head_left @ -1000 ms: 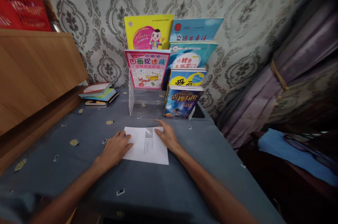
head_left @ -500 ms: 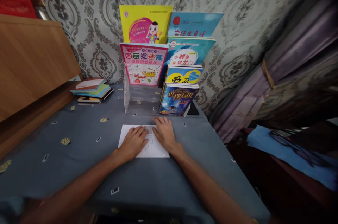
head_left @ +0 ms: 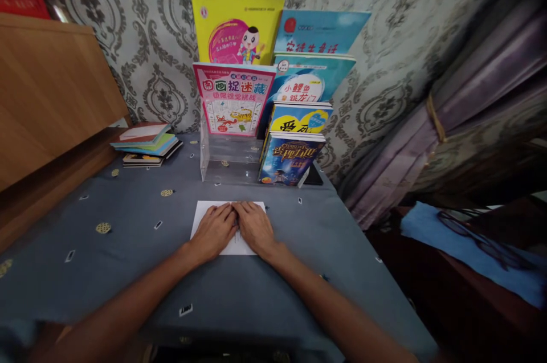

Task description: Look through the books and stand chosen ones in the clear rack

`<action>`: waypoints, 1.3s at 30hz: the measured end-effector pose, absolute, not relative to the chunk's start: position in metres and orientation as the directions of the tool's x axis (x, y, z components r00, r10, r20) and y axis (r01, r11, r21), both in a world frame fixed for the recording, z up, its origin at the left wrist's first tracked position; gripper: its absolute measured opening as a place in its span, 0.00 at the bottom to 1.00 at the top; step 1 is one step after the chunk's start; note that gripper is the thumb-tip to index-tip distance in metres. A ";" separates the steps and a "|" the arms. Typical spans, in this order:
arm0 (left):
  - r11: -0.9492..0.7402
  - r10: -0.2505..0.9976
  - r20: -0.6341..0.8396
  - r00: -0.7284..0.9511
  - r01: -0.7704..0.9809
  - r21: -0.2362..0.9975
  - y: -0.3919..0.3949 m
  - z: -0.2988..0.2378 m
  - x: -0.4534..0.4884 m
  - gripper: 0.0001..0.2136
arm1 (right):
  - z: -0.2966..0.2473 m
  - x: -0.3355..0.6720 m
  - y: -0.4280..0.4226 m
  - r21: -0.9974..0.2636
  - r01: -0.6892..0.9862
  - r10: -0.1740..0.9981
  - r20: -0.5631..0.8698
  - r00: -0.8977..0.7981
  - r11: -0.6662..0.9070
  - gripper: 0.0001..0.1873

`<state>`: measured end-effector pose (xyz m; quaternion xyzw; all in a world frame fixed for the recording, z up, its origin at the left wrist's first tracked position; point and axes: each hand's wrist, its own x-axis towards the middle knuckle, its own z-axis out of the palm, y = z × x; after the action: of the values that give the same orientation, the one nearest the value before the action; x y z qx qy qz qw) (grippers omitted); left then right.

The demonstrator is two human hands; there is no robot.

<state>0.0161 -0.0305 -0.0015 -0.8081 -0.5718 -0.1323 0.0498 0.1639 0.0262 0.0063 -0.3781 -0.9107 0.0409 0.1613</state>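
Beneath our left hand (head_left: 213, 230) and right hand (head_left: 255, 228), the white paper (head_left: 237, 247) lies longways left-to-right; our flattened fingers grip nothing.

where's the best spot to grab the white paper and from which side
Probably the far left corner of the white paper, coming from the left, thumb above and a fingertip slid beneath. It lies flat on the grey-blue table, so only a thin edge offers a pinch; that corner is uncovered, while the left hand and right hand cover much of the rest.
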 end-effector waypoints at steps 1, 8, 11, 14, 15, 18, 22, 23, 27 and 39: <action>-0.330 0.914 0.274 0.299 0.941 0.074 -0.031 -0.002 0.015 0.17 | 0.008 0.165 0.025 -0.178 0.686 0.706 0.258 -0.659 0.705 0.19; -0.226 0.952 0.227 0.205 0.972 0.067 -0.041 -0.001 -0.006 0.21 | 0.012 0.172 0.021 -0.147 0.738 0.747 0.246 -0.617 0.658 0.17; -0.153 0.963 0.234 0.133 0.986 0.069 -0.048 0.000 -0.022 0.21 | 0.010 0.175 0.021 -0.163 0.738 0.750 0.256 -0.610 0.655 0.17; -0.092 0.969 0.235 0.074 0.994 0.063 -0.055 0.002 -0.036 0.21 | 0.008 0.179 0.022 -0.154 0.752 0.760 0.261 -0.595 0.641 0.17; -0.079 0.970 0.234 0.063 0.995 0.060 -0.057 0.002 -0.039 0.20 | 0.008 0.180 0.022 -0.148 0.761 0.768 0.260 -0.586 0.631 0.17; -0.066 0.972 0.228 0.052 0.996 0.055 -0.060 0.004 -0.044 0.20 | 0.008 0.183 0.023 -0.141 0.784 0.788 0.249 -0.563 0.605 0.16; -0.078 0.966 0.250 0.058 0.994 0.071 -0.060 0.004 -0.044 0.20 | 0.008 0.185 0.023 -0.155 0.785 0.792 0.247 -0.558 0.600 0.16; -0.082 0.964 0.258 0.059 0.994 0.077 -0.059 0.003 -0.044 0.20 | 0.008 0.185 0.023 -0.158 0.783 0.791 0.249 -0.558 0.602 0.16; -0.105 0.960 0.270 0.072 0.988 0.109 -0.058 0.002 -0.052 0.20 | 0.007 0.185 0.024 -0.160 0.782 0.791 0.249 -0.558 0.602 0.16; -0.294 0.923 0.328 0.203 0.921 0.255 -0.075 -0.001 -0.074 0.18 | 0.009 0.182 0.022 -0.123 0.784 0.784 0.241 -0.571 0.609 0.17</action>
<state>-0.0741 -0.0750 -0.0015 -0.7756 -0.5943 -0.2126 -0.0017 0.1821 0.0217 0.0085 -0.4423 -0.8864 0.0013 0.1368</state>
